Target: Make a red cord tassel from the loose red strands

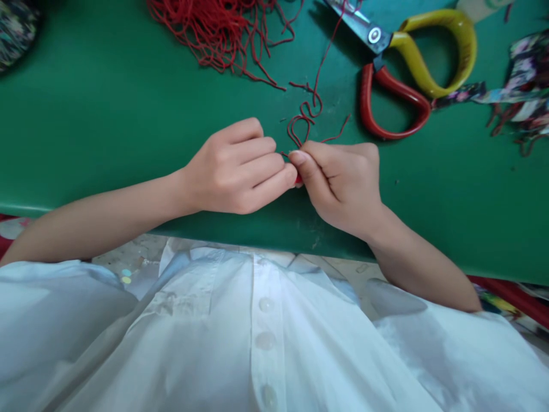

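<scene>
My left hand point(246, 169) is closed with its fingers curled, its little-finger side meeting the tip of my right hand. Between the two hands a small bright red piece point(298, 179) peeks out, mostly covered by fingers. My right hand point(343, 177) pinches a dark red cord point(299, 123) between thumb and forefinger. Beyond the pinch the cord makes a loop and some curls on the green table, and one strand runs up toward the scissors. What lies inside my left fingers is largely hidden, though a short cord end shows beside them.
A heap of red cords point(223, 28) lies at the back middle. Large scissors point(398, 68) with one yellow and one red handle rest at the back right. Patterned fabric strips point(514, 86) lie at the far right. The green table's point(107, 131) front edge runs close to my shirt.
</scene>
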A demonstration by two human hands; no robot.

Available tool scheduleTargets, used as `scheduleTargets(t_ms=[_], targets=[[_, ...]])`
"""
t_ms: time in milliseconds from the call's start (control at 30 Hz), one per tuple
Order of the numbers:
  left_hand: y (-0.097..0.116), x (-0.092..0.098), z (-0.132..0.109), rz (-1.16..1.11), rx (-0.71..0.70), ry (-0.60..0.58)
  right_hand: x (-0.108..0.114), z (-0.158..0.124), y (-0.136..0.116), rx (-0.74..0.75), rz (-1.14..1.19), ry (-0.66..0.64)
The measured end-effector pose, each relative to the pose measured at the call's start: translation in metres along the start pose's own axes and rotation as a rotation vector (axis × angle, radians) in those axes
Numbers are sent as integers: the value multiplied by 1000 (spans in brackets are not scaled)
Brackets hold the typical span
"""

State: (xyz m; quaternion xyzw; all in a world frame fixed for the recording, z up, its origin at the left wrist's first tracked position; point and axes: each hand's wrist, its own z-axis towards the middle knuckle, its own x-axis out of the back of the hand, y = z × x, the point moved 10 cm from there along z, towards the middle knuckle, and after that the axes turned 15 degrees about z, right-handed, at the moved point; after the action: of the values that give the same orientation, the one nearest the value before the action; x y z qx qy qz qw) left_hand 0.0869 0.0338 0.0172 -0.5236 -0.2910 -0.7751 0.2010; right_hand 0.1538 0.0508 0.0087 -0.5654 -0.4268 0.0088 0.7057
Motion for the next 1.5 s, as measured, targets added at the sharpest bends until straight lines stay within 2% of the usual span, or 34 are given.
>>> scheduleTargets(t_ms=[200, 367, 567, 833, 1167, 1367, 1500], targets=[[-7, -1, -2, -90, 60, 1, 2, 1, -2, 22, 20, 19], [-2, 2, 0, -5, 2, 7, 2, 1, 0, 23, -20, 28], [-10, 2, -1, -102, 91, 33, 1, 1, -1, 45, -75, 36], [0, 7, 1, 68, 3, 60, 1, 0, -2, 76, -96, 59], [-2, 7, -2, 72, 14, 71, -1, 0, -1, 49, -148, 42], [1, 7, -1, 88, -34, 26, -1, 0, -4, 96, -172, 59], [-2, 5, -3, 25, 4, 35, -1, 0, -5, 108, -176, 68]])
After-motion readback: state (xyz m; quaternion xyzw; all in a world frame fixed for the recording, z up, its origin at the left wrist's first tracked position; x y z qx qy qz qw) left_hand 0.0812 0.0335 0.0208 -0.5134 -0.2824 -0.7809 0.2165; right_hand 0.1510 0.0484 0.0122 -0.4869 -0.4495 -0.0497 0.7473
